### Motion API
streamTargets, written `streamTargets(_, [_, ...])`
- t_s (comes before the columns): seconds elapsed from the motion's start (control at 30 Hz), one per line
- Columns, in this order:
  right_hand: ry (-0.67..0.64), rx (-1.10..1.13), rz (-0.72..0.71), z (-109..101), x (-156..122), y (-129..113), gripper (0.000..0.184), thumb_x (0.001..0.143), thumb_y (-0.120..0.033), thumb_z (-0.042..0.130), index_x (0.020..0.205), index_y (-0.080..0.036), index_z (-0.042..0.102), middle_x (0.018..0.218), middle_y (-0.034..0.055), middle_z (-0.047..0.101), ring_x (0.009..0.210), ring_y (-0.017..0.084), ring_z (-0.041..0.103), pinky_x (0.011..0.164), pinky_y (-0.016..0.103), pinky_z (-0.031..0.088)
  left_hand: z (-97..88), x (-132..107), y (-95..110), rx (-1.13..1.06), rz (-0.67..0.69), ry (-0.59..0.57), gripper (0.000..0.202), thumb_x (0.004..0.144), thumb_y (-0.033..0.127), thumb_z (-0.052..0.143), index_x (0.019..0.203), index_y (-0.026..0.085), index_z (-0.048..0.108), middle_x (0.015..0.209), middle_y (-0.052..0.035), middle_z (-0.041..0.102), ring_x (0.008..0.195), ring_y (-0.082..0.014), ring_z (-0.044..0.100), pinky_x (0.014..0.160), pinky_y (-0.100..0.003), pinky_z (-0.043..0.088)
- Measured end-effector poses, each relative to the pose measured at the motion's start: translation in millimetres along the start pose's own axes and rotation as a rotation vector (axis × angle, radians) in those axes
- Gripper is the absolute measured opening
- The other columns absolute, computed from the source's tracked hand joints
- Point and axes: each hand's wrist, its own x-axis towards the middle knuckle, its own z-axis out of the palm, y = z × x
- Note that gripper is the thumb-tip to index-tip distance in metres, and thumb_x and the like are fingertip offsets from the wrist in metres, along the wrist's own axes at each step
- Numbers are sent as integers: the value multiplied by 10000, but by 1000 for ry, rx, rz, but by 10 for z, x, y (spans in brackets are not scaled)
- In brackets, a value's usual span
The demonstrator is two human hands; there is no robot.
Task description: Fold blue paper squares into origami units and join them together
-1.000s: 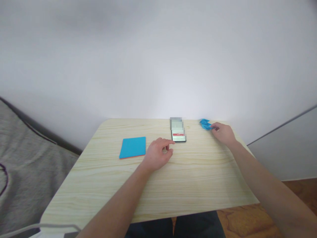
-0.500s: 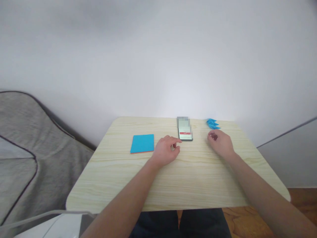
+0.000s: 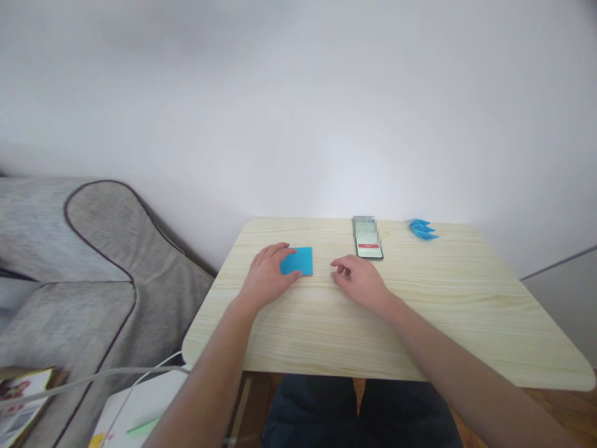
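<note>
My left hand [image 3: 269, 272] spans a flat square stack of blue paper [image 3: 303, 261] on the table, thumb at the near edge and index finger at the far edge. The hand covers the stack's left part. To the right of the stack, my right hand [image 3: 361, 280] hovers or rests just in front of the phone; I cannot tell whether it touches the table. Its fingers are loosely curled, with a gap between thumb and index finger and nothing visible in them. The phone [image 3: 368, 242] lies face up, its screen lit with a red bar and partly pixelated.
A folded blue paper piece [image 3: 422, 229] with several points lies at the back right of the pale wooden table [image 3: 448, 336]. The table's far edge is by a white wall [image 3: 298, 112]. A grey sofa [image 3: 163, 298] stands at left, with a pale cable [image 3: 116, 371] across the lower left.
My left hand has gone from the phone's near edge left to the blue paper stack. My right hand has moved left, away from the folded paper piece. The view has turned slightly left.
</note>
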Motion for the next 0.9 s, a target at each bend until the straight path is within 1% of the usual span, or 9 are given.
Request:
streamTargets(0.07, [-39,-9,-27,147,118,-135,243,940,-315,639,1143,-234,746,940,23,742,838,167,662,763,285,487,14,13,-170,18,-46,31,467,903,383,640,1343,226,647,1461,-77,610,1399,-295,504,1227,-483,373])
streamTargets(0.1, [-53,-20,-36,218,178,-194,261,952,-336,635,1173,-241,738,949,25,737,864,172,659,783,289,485,25,30,-226,26,-66,44,476,913,369,615,1363,214,632,1469,-91,600,1408,-308,491,1228,-504,364])
streamTargets(0.2, [-79,-75,-43,399,314,-311,274,956,-380,643,1170,-245,748,940,47,719,907,204,645,821,318,469,55,95,-321,37,-93,39,521,873,335,633,1379,211,627,1456,-99,603,1386,-332,498,1199,-524,390])
streamTargets(0.3, [-90,-132,-31,505,352,-333,282,948,-390,654,1161,-240,762,965,79,704,946,236,627,852,349,453,74,139,-366,37,-99,22,510,843,310,638,1349,243,654,1409,-74,633,1346,-327,525,1167,-517,418])
streamTargets(0.5, [-90,-169,-20,569,309,-289,324,973,-436,619,1204,-247,746,1025,91,688,988,248,600,879,364,427,87,147,-389,20,-95,23,421,835,294,632,1250,291,699,1331,-50,677,1286,-308,564,1113,-493,445])
streamTargets(0.6, [-89,-176,-17,579,306,-290,328,978,-444,611,1208,-250,741,1031,88,685,996,248,595,879,364,419,85,142,-374,5,-90,59,395,832,287,642,1222,291,705,1299,-53,693,1281,-316,563,1099,-509,441])
streamTargets(0.7, [-86,-180,-21,579,307,-299,323,982,-441,608,1212,-255,737,1029,82,680,992,245,592,872,363,415,85,148,-368,-23,-75,104,349,829,277,652,1170,281,726,1261,-55,713,1273,-317,567,1115,-516,423])
streamTargets(0.8, [-80,-175,-25,573,305,-299,320,981,-439,608,1211,-257,737,1019,80,675,981,244,589,862,363,413,101,160,-379,-70,-68,140,241,834,267,645,1048,243,752,1157,-62,747,1201,-294,613,1092,-473,458])
streamTargets(0.9, [-72,-156,-24,570,303,-291,316,975,-435,615,1198,-252,744,1008,84,671,973,248,585,860,365,410,119,153,-386,-125,-87,166,194,840,290,643,981,223,759,1025,-62,761,1063,-262,671,1001,-412,524])
